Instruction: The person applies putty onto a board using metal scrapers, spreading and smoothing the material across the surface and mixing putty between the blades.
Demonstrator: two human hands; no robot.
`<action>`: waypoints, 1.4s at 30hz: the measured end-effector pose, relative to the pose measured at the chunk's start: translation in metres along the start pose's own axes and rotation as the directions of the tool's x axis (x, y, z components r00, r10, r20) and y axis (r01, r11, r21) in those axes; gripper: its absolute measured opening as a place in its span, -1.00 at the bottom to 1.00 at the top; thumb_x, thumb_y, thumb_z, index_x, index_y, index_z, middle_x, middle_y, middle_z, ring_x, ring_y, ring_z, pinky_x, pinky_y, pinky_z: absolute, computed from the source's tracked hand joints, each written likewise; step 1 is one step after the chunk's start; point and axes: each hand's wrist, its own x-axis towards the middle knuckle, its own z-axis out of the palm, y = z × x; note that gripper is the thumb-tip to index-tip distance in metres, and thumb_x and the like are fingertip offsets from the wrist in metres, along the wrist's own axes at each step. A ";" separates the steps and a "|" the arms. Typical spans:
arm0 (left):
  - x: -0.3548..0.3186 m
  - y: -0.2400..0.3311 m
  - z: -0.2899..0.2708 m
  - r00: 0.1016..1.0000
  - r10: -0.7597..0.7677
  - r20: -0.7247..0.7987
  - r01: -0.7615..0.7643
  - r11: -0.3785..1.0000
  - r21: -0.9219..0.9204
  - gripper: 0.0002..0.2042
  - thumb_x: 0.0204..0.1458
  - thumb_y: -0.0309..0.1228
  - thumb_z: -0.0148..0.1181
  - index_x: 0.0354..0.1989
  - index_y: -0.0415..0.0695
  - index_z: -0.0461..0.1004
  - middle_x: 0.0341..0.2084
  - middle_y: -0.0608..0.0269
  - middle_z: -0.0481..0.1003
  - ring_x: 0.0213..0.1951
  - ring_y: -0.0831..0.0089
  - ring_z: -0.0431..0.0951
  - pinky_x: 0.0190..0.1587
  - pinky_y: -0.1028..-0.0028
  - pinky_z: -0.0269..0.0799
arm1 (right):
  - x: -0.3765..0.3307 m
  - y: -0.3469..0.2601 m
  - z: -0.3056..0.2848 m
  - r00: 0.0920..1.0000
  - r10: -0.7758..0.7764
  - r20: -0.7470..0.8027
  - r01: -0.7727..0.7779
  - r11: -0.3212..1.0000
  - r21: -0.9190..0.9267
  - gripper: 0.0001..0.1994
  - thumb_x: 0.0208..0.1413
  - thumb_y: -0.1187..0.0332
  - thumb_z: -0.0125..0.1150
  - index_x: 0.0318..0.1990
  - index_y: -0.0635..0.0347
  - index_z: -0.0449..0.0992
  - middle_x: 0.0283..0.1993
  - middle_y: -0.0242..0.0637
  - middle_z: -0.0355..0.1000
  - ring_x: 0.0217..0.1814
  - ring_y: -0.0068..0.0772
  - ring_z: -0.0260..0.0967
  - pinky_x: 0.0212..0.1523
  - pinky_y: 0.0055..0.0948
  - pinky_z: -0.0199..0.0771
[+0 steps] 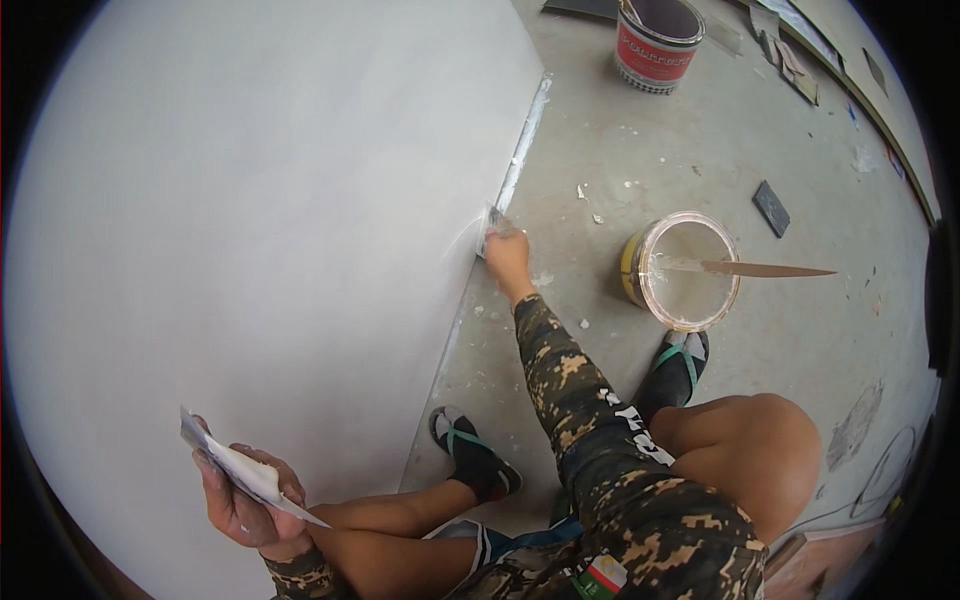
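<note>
My right hand (510,262) reaches out with its fingers closed round a putty knife (487,222), whose thin blade lies against the edge of a large white panel (300,210). White putty (517,160) runs in a strip along that edge beyond the blade. Low at the left, my left hand (232,512) grips a flat metal scraper blade (192,430) with a mound of white putty (258,476) on it. Most of both tools' lower parts is hidden by fingers.
Right of my right arm stands a round bucket (640,268) with a wooden stick (770,270) across its rim. Farther off is a red-labelled can (655,55). A dark grey pad (771,208) and scattered putty bits lie on the concrete floor (600,140). My feet straddle the space beneath my arm.
</note>
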 end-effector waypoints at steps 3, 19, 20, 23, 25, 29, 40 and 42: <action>-0.010 0.003 0.001 0.995 0.078 0.061 -0.088 0.977 0.192 -0.53 0.38 -0.26 -0.33 0.42 -0.09 -0.01 -0.28 -0.03 0.56 -0.75 0.46 0.31 -0.78 0.60 0.24 | -0.079 -0.023 0.022 0.915 -0.392 0.100 0.404 0.880 -0.248 -0.66 0.02 0.48 0.15 0.00 0.30 0.50 -0.21 -0.01 0.53 -0.25 0.04 0.50 -0.17 -0.26 0.47; -0.019 -0.002 0.022 0.995 0.069 -0.068 -0.060 0.990 0.129 -0.52 0.38 -0.22 -0.36 0.42 -0.08 -0.04 -0.21 -0.08 0.56 -0.67 0.34 0.42 -0.69 0.49 0.38 | -0.078 0.042 -0.027 0.993 0.114 -0.018 -0.115 0.958 -0.261 -0.58 0.08 0.27 0.27 -0.10 0.54 0.44 -0.18 0.10 0.52 -0.11 -0.12 0.48 -0.12 -0.23 0.42; -0.017 -0.003 0.019 0.998 0.048 -0.041 -0.044 0.995 0.092 -0.53 0.38 -0.23 -0.35 0.42 -0.08 -0.04 -0.20 -0.08 0.56 -0.67 0.34 0.42 -0.68 0.50 0.38 | -0.067 0.045 -0.026 0.994 0.090 -0.062 -0.102 0.968 -0.230 -0.57 0.07 0.27 0.28 -0.09 0.55 0.44 -0.17 0.08 0.52 -0.10 -0.09 0.49 -0.12 -0.23 0.42; -0.015 -0.004 0.018 0.999 0.026 -0.031 -0.024 0.997 0.079 -0.53 0.38 -0.23 -0.35 0.42 -0.07 -0.04 -0.19 -0.08 0.57 -0.67 0.34 0.42 -0.67 0.50 0.38 | -0.051 0.043 -0.025 0.983 0.183 0.011 -0.180 0.975 -0.127 -0.54 0.07 0.28 0.27 -0.02 0.55 0.41 -0.13 0.08 0.51 -0.05 -0.04 0.47 -0.08 -0.23 0.43; -0.014 -0.001 0.015 0.998 0.031 -0.050 -0.025 0.993 0.117 -0.53 0.38 -0.23 -0.35 0.42 -0.07 -0.03 -0.19 -0.07 0.57 -0.66 0.34 0.43 -0.67 0.50 0.38 | -0.065 0.032 -0.012 0.962 0.270 0.038 -0.265 0.958 -0.110 -0.54 0.07 0.29 0.26 -0.01 0.55 0.40 -0.10 0.10 0.50 -0.02 -0.02 0.46 -0.06 -0.21 0.42; -0.008 -0.004 0.015 0.998 0.037 -0.042 -0.031 0.990 0.135 -0.53 0.39 -0.22 -0.35 0.43 -0.06 -0.03 -0.21 -0.08 0.56 -0.66 0.34 0.42 -0.67 0.50 0.36 | -0.067 0.024 -0.009 0.933 0.352 0.071 -0.347 0.935 -0.080 -0.52 0.08 0.31 0.23 0.04 0.57 0.36 -0.03 0.17 0.46 0.03 -0.01 0.43 -0.07 -0.16 0.41; -0.016 0.008 0.006 0.986 0.030 -0.162 -0.015 0.996 0.089 -0.53 0.39 -0.24 -0.35 0.43 -0.06 -0.02 -0.38 -0.01 0.51 -0.66 0.36 0.41 -0.72 0.51 0.30 | -0.092 0.008 0.020 0.989 0.135 0.064 -0.117 0.967 -0.227 -0.64 0.04 0.38 0.17 -0.05 0.47 0.49 -0.13 0.23 0.49 -0.03 0.20 0.45 -0.02 -0.16 0.42; -0.018 0.009 0.006 0.995 0.046 -0.094 -0.042 0.998 0.045 -0.53 0.38 -0.29 -0.34 0.43 -0.07 -0.03 -0.41 0.01 0.49 -0.68 0.39 0.36 -0.74 0.53 0.25 | -0.129 -0.001 0.029 0.981 -0.182 0.070 0.195 0.923 -0.333 -0.65 0.01 0.45 0.13 0.00 0.35 0.49 -0.08 0.11 0.47 -0.03 0.17 0.42 0.00 -0.13 0.42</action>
